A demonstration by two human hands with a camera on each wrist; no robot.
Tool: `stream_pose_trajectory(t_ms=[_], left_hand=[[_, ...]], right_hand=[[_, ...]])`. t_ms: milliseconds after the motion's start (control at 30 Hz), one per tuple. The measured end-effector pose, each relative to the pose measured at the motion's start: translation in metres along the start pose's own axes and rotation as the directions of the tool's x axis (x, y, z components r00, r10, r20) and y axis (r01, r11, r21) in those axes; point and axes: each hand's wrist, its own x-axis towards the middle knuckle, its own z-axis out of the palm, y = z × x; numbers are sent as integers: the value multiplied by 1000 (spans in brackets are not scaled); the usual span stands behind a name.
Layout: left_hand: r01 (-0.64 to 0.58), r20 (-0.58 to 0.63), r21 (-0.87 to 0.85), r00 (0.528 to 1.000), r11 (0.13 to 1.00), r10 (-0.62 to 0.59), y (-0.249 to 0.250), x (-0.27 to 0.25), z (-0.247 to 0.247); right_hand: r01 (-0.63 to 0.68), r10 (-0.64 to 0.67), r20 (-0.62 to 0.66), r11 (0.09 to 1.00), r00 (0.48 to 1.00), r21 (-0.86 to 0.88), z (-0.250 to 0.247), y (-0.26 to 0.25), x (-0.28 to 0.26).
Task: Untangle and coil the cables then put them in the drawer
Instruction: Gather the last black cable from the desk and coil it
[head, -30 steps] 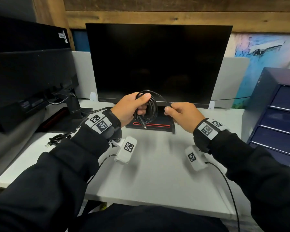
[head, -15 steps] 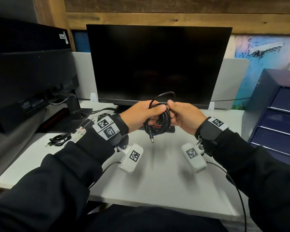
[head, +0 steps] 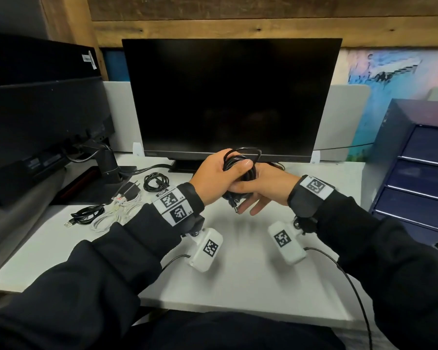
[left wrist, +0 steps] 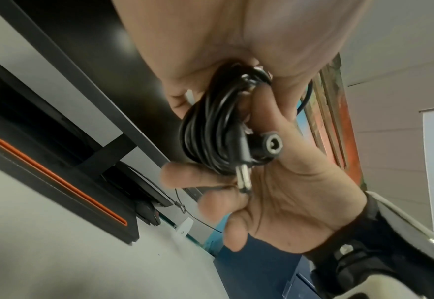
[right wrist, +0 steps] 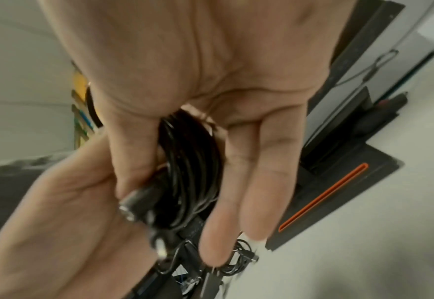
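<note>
A black cable coil (head: 240, 159) is held up in front of the monitor. My left hand (head: 216, 176) grips the coil from the left, thumb across its loops. My right hand (head: 262, 189) lies under and behind it, and the coil (right wrist: 193, 161) runs between one finger and the rest, which stretch out straight. The coil (left wrist: 211, 125) ends in a barrel plug (left wrist: 244, 179) and a round socket end (left wrist: 272, 144), both sticking out over the right palm. The blue drawer unit (head: 420, 178) stands shut at the right.
On the white desk (head: 238, 269) to the left lie a small black coiled cable (head: 156, 181), a black plug adapter (head: 130, 190), a white cable (head: 116, 210) and a black USB cable (head: 86, 214). A monitor (head: 230, 97) stands behind; its base (left wrist: 57, 178) has an orange stripe.
My right hand moved left from the loose end to the coil and now sits under it. Both hands came together and dropped slightly toward me.
</note>
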Motion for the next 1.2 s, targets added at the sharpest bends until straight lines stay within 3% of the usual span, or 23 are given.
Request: stream_pose_trajectory(t_ms=[133,267,367,467,567,633,667,733,800,833,900,967,1067,1200], left_hand=[[-22,-43,35,999,999,23,1,0,2],[33,-188,26,982,999,-27,-3,7,-13],[107,-326,-70,937,992,-124,-17,16,-42],[123,-401,-265,888,956,-225,-29,19,-67],[86,-331,-373,918,924,-219,-31,19,-67],[104,-203,-469,954,877,-222,-26,18,-58],[110,-134,-508,970,854,-205,-21,18,-52],[115,-16,-561,989,820,-150,-9,16,-43],[104,45,-589,994,802,-96,2,15,-37],[92,51,-581,996,809,-77,7,15,-33],[74,30,-539,997,839,-69,11,12,-26],[63,-8,-487,997,871,-77,10,9,-22],[32,-47,-422,997,906,-57,6,6,-19],[-35,-94,-238,995,971,13,5,5,-21]], right_hand=[[4,-3,-3,994,1000,108,-1,-2,0],[78,-64,-196,995,978,64,3,-8,3],[98,-172,-278,961,945,-260,-5,-12,2],[74,-359,-379,801,853,-594,-32,-7,2],[-52,-490,-430,612,758,-789,-50,6,7],[-95,-517,-451,575,728,-813,-54,17,12],[-74,-515,-469,613,718,-787,-53,22,14],[52,-470,-520,775,713,-630,-47,29,17],[224,-347,-542,933,765,-282,-32,29,19],[294,-282,-519,954,807,-61,-21,27,20],[348,-194,-439,887,877,303,-5,20,20],[344,-170,-363,798,916,494,3,14,21],[291,-139,-285,735,949,612,8,13,22],[205,-53,-247,739,967,642,7,16,25]])
